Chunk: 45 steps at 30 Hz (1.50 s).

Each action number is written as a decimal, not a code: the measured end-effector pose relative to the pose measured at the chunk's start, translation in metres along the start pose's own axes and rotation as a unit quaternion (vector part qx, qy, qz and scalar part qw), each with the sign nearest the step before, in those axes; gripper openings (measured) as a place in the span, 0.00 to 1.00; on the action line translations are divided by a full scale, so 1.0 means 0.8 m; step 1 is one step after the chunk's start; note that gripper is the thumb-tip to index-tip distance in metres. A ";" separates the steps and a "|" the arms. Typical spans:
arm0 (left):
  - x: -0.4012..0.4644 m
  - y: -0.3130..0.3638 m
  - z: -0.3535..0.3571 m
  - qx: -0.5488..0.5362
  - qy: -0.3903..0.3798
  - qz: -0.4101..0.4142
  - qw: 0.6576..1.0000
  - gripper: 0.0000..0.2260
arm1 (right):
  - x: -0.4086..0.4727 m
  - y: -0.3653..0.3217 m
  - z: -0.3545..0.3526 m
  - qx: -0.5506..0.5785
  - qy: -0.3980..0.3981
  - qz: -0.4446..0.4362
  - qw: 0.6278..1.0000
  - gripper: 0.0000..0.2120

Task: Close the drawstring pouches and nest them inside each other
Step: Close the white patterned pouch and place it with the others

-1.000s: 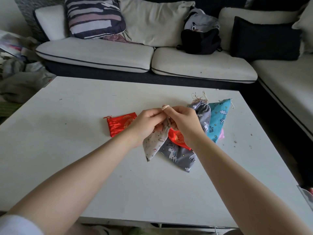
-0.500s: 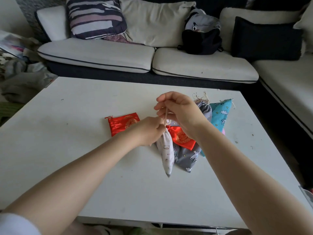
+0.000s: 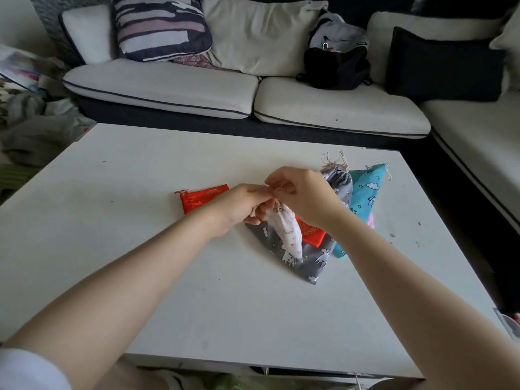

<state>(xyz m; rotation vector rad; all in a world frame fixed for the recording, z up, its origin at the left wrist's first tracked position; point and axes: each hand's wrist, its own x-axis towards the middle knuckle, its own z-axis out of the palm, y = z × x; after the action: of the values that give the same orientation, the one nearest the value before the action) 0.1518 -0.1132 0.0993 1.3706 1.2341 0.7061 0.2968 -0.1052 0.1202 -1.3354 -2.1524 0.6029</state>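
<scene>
A small white printed pouch hangs from both hands above the table's middle. My left hand grips its gathered neck. My right hand pinches the drawstring just above the neck. Under it lie a grey unicorn pouch, a red pouch on top of the grey one, and a blue cloud-print pouch to the right. A bit of pink fabric shows at the blue pouch's edge. Another red pouch lies flat to the left, partly behind my left hand.
The white table carries the pouches. Behind it stands a white sofa with cushions and a black backpack. Crumpled cloth lies on the floor at the left.
My right hand has come down from its raised pull to meet the left hand. The white pouch now hangs tilted to the right, its neck drawn tight.
</scene>
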 end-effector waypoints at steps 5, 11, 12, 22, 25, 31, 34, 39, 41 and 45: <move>0.003 0.000 -0.001 -0.009 0.032 0.012 0.999 0.10 | 0.000 -0.002 -0.006 -0.082 -0.014 -0.087 0.993 0.10; -0.002 -0.003 0.007 0.015 0.030 0.034 0.999 0.13 | 0.003 0.001 0.001 -0.124 -0.036 -0.061 0.990 0.14; -0.002 -0.005 0.007 0.014 0.024 0.034 0.999 0.12 | 0.004 0.000 0.003 -0.127 -0.037 -0.054 0.990 0.13; -0.005 -0.006 -0.002 0.262 0.068 0.099 0.957 0.09 | -0.004 -0.021 0.010 -0.335 -0.080 -0.032 0.938 0.04; -0.002 0.000 0.003 0.421 0.120 0.162 0.885 0.06 | -0.017 -0.032 0.024 -0.445 0.001 -0.049 0.894 0.14; 0.003 -0.027 -0.005 0.441 0.153 0.264 0.844 0.20 | -0.010 -0.014 0.032 -0.018 -0.050 0.145 0.988 0.09; 0.002 -0.026 -0.006 0.404 0.175 0.268 0.857 0.16 | -0.006 -0.003 0.024 0.409 -0.057 0.281 0.866 0.12; 0.006 -0.022 -0.006 0.356 0.184 0.257 0.879 0.09 | -0.015 0.016 0.022 0.645 -0.110 0.348 0.672 0.10; 0.002 -0.023 -0.004 0.362 0.219 0.309 0.852 0.13 | -0.016 0.021 0.024 0.643 -0.101 0.358 0.670 0.10; -0.004 -0.021 0.002 0.394 0.196 0.330 0.835 0.14 | -0.014 0.022 0.023 0.614 -0.089 0.364 0.695 0.12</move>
<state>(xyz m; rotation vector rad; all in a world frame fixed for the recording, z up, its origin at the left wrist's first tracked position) 0.1480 -0.1194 0.0837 2.5097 1.4469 1.0435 0.3008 -0.1097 0.0927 -1.1750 -0.6781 2.0472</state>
